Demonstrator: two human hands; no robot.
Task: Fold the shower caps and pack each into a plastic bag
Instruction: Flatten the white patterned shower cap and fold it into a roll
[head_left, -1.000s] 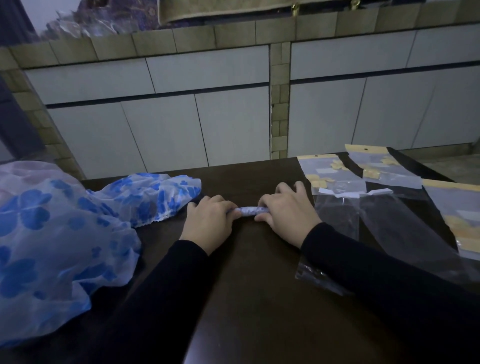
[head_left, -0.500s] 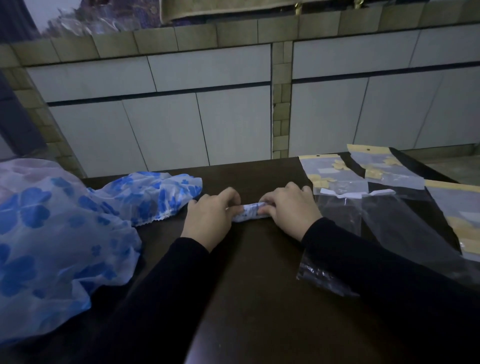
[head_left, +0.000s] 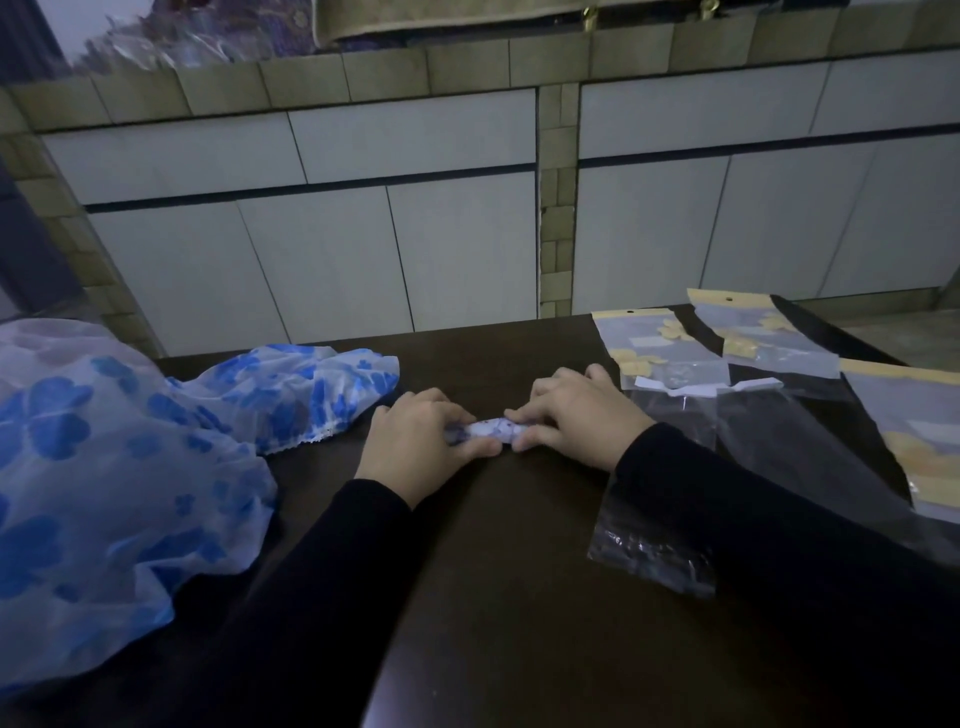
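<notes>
Shower caps printed with blue flowers lay heaped at the left edge of a dark table, a loose pile apparently waiting its turn, with one more crumpled cap just beyond it toward the centre. At mid-table, a person in black sleeves worked a single cap already reduced to a tight, narrow roll, which rested on the tabletop between both hands. The left hand curled its fingers and thumb around one end of the roll, and the right hand pinched the other end, fingertips bent down over it; holding both ends at once probably kept the springy plastic from unrolling. Most of the roll was hidden under the fingers, so how neatly it was folded could not be told. To the right, clear plastic bags with yellow header cards lay fanned out flat, one partly under the right forearm, seemingly set within easy reach so the roll could be slid straight into one. The folding step looked nearly finished, with the bagging not yet begun. Behind the table stood a tiled wall of pale panels.
</notes>
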